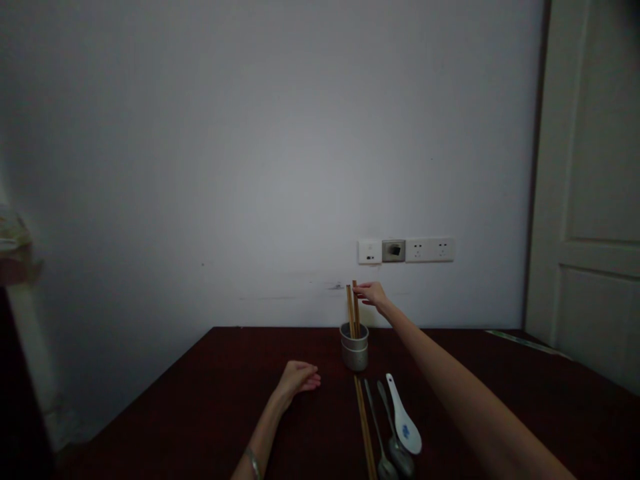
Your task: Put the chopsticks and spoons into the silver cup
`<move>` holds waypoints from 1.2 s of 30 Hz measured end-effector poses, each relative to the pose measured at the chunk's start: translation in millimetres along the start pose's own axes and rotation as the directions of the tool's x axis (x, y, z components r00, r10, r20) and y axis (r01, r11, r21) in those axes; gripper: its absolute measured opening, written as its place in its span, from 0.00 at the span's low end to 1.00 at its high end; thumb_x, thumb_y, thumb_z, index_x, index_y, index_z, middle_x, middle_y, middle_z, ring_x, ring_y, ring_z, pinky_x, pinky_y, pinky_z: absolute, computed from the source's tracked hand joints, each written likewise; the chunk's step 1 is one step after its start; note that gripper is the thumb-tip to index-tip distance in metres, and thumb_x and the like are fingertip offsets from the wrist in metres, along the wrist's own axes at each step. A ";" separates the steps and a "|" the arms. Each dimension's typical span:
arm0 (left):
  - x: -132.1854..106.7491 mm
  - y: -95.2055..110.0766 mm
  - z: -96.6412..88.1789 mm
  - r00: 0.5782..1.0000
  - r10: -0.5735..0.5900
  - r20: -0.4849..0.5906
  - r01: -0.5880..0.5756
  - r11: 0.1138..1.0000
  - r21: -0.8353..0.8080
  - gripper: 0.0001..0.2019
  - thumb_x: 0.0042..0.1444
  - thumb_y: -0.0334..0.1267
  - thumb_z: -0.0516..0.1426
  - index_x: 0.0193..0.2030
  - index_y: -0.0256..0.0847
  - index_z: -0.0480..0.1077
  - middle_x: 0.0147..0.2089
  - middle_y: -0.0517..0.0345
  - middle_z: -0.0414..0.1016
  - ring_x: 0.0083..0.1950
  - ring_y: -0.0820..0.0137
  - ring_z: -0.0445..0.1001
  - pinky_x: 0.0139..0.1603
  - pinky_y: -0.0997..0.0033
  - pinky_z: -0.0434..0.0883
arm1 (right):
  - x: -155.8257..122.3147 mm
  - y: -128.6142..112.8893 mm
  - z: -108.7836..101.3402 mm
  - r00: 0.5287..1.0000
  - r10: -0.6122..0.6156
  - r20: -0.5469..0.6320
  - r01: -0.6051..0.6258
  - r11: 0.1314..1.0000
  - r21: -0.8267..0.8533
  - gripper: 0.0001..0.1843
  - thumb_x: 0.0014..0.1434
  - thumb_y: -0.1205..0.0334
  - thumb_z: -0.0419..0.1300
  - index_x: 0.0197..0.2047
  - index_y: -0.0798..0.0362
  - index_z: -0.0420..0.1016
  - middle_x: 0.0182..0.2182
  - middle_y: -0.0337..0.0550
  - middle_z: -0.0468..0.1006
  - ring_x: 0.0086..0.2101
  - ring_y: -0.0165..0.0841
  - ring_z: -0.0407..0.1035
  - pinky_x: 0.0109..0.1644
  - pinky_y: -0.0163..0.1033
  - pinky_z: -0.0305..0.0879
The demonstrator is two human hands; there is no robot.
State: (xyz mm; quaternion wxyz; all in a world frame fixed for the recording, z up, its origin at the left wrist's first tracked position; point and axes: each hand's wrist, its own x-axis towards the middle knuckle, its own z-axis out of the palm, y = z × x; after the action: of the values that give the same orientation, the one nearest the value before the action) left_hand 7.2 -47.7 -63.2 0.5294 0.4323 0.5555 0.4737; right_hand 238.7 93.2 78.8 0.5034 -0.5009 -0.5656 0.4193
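Note:
A small metal cup (355, 350) stands on the dark red table (200, 407) near the wall. Two wooden chopsticks (353, 310) stand upright in it. My right hand (371, 294) reaches out over the cup and pinches the top of those chopsticks. My left hand (299, 377) rests on the table to the left of the cup, fingers loosely curled, holding nothing. In front of the cup lie another pair of chopsticks (365, 427), two metal spoons (387, 440) and a white ceramic spoon (404, 420) with a blue mark.
A white wall rises right behind the table, with a row of sockets and a switch (405, 251) above the cup. A pale door (590, 200) stands at the right. Something blurred sits at the left edge (13, 247).

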 end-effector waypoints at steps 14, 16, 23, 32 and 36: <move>-2.3 1.3 1.3 1.000 0.007 0.003 -0.007 1.000 -0.014 0.12 0.41 0.37 0.61 0.28 0.28 0.70 0.27 0.46 0.75 0.26 0.70 0.73 0.30 0.72 0.70 | 13.8 10.8 5.1 0.999 0.044 -0.003 -0.044 0.998 0.039 0.06 0.45 0.66 0.62 0.27 0.60 0.71 0.24 0.47 0.76 0.21 0.26 0.69 0.22 0.28 0.62; -3.1 1.9 1.7 1.000 0.004 0.000 -0.004 1.000 -0.012 0.12 0.40 0.37 0.61 0.28 0.28 0.70 0.27 0.46 0.75 0.26 0.70 0.73 0.31 0.72 0.70 | 14.8 12.0 5.3 0.999 0.043 0.003 -0.043 0.998 0.049 0.06 0.45 0.66 0.62 0.27 0.60 0.71 0.23 0.46 0.76 0.20 0.26 0.69 0.22 0.28 0.62; -2.6 1.8 1.2 1.000 0.006 -0.005 -0.006 1.000 0.009 0.11 0.42 0.37 0.60 0.29 0.28 0.70 0.28 0.45 0.75 0.26 0.69 0.74 0.30 0.72 0.70 | 16.9 18.0 3.4 0.998 0.053 0.024 -0.054 0.996 0.077 0.06 0.46 0.66 0.62 0.28 0.60 0.70 0.22 0.44 0.76 0.20 0.26 0.68 0.23 0.29 0.64; 0.4 -0.7 0.3 1.000 0.000 -0.009 0.000 1.000 0.008 0.11 0.42 0.37 0.60 0.29 0.28 0.70 0.28 0.44 0.75 0.26 0.69 0.74 0.31 0.71 0.70 | 21.4 26.7 5.0 0.997 0.065 0.048 -0.070 0.991 0.113 0.07 0.46 0.65 0.62 0.30 0.59 0.70 0.24 0.46 0.76 0.21 0.26 0.68 0.26 0.31 0.66; 0.1 -1.1 0.4 1.000 0.005 -0.004 -0.005 1.000 0.002 0.11 0.41 0.37 0.61 0.29 0.28 0.70 0.28 0.45 0.75 0.26 0.69 0.74 0.31 0.72 0.70 | 22.7 29.0 6.5 0.995 0.069 0.072 -0.077 0.990 0.118 0.07 0.46 0.65 0.62 0.30 0.59 0.71 0.25 0.46 0.76 0.22 0.26 0.69 0.27 0.31 0.66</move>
State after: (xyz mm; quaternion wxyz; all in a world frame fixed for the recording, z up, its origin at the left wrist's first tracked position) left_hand 7.6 -47.7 -64.3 0.5266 0.4331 0.5560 0.4753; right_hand 236.6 120.1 52.9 0.4976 -0.4754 -0.5373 0.4876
